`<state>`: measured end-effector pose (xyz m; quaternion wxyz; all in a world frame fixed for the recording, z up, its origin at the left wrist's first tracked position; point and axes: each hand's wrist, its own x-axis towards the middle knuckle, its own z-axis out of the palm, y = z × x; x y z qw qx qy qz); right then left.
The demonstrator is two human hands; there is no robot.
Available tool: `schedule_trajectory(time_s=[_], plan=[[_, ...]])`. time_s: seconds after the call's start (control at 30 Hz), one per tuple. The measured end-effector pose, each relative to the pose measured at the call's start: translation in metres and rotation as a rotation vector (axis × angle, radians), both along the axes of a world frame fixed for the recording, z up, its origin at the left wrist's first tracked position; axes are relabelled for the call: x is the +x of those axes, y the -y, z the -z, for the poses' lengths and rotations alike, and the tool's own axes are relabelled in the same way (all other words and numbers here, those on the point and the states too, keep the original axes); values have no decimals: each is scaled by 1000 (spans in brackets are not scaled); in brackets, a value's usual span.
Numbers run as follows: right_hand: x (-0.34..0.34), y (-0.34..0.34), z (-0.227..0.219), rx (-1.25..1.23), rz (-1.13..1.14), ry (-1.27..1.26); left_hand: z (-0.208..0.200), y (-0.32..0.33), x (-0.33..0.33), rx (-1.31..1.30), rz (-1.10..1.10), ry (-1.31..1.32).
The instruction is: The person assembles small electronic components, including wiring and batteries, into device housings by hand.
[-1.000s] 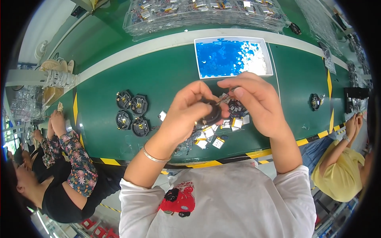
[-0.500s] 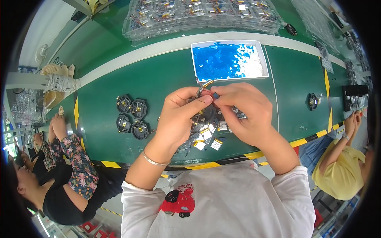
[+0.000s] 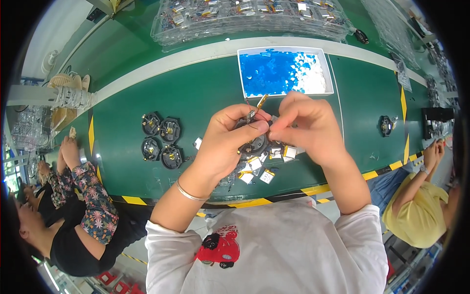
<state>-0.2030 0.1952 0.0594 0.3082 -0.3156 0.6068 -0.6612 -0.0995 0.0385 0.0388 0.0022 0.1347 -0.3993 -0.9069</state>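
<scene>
Over the middle of the green table, my left hand pinches a small wired electronic part between thumb and forefinger. Thin red wires and a narrow gold-edged strip stick up from it. My right hand is close beside it, thumb and forefinger pressed together; what lies between these fingertips is too small to make out. Beneath both hands sits a black round housing, partly covered by my left fingers. Small flat silver batteries with yellow edges lie loosely around it, nearer to me.
Several black housings are grouped at the left; another lies at the right. A white box holding blue and white pieces stands beyond my hands. Stacked clear trays are behind it. People sit at either side.
My right hand has drawn slightly away from the left, and the blue bit at its fingertips no longer shows. The gold-edged strip now points more upright.
</scene>
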Motion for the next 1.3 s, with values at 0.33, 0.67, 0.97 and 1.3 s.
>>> schedule_trajectory(time_s=[0.33, 0.67, 0.97, 1.3], plan=[[-29, -15, 17, 552, 137, -803, -2, 1, 0, -152, -73, 54], [-42, -35, -13, 506, 33, -519, -12, 1, 3, -87, -103, 152], [-46, -38, 10, 517, -182, -724, -11, -2, 3, -102, -108, 137], [-32, -26, -9, 376, -9, -600, -11, -5, 1, -122, -117, 145]])
